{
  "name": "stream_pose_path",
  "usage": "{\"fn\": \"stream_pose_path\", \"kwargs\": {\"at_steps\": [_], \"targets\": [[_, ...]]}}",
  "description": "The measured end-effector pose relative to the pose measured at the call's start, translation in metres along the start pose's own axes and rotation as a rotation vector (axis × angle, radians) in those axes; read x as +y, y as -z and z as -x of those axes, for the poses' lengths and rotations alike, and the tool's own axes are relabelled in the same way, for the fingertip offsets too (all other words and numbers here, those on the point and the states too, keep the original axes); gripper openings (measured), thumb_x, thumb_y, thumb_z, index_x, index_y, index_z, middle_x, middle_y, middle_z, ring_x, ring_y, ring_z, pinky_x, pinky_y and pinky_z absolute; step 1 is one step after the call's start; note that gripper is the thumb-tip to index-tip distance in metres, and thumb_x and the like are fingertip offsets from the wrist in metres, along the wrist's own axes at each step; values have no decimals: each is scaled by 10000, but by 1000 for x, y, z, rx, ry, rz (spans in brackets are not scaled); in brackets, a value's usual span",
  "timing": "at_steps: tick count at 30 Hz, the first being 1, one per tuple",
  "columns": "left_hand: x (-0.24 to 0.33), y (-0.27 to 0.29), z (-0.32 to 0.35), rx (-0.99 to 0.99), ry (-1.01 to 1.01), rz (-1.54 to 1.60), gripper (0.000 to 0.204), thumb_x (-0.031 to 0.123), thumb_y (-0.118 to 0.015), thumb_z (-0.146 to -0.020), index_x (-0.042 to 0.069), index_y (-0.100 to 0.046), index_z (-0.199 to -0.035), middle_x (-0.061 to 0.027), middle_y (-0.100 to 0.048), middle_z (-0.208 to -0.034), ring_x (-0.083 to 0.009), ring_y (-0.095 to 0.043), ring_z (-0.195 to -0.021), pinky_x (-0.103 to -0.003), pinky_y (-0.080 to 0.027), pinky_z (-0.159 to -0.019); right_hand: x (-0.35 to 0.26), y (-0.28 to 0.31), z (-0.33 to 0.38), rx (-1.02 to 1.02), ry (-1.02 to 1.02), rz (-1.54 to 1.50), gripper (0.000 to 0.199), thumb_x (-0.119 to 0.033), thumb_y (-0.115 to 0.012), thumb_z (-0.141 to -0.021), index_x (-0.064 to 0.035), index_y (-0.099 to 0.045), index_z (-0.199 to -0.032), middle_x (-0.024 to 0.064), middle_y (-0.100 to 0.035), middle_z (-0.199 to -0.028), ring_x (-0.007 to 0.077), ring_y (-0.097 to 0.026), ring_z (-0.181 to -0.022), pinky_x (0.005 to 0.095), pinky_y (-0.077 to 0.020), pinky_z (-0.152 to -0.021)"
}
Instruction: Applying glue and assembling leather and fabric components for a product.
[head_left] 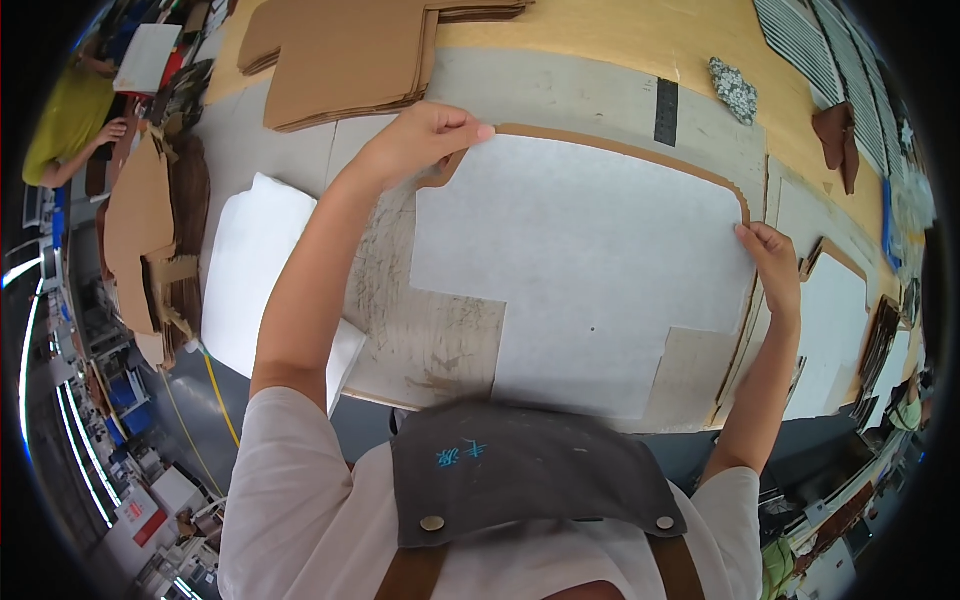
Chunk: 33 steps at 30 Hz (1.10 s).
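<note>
The person lays a large white fabric-like sheet cut with notched corners [590,270] over a matching brown cardboard template [640,152], whose edge shows as a thin brown border along the far and right sides. The two sit in the middle of the scuffed grey worktable [420,330], just in front of the person's dark apron.

The left hand [425,135] pinches the far left corner of the sheet, fingers closed on its edge. The right hand [770,255] presses fingertips together on the right edge, probably gripping both layers, though the view there is too bent to be sure. Holding two opposite corners keeps the sheet flat and lets its outline be squared to the template.

The sheet's long axis runs left to right, its notched near edge toward the person. A stack of white sheets [250,270] lies to the left, and piled brown cardboard cutouts [340,60] lie at the far left.
</note>
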<state>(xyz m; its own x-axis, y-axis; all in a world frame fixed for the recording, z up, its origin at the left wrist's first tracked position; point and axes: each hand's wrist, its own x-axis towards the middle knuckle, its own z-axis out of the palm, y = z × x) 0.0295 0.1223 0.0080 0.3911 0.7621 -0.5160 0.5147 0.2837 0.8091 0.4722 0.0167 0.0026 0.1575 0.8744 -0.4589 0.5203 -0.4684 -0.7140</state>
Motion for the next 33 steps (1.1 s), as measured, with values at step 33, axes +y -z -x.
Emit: {"fn": "stream_pose_path", "kwargs": {"at_steps": [33], "targets": [[-40, -58, 99, 334, -49, 51, 245, 164, -671, -881, -41, -655, -1013, -11, -651, -826, -58, -567, -683, -219, -446, -591, 13, -18, 105, 19, -34, -374, 270, -157, -703, -832, 87, -621, -915, 81, -628, -819, 172, -670, -666, 252, -543, -578]]}}
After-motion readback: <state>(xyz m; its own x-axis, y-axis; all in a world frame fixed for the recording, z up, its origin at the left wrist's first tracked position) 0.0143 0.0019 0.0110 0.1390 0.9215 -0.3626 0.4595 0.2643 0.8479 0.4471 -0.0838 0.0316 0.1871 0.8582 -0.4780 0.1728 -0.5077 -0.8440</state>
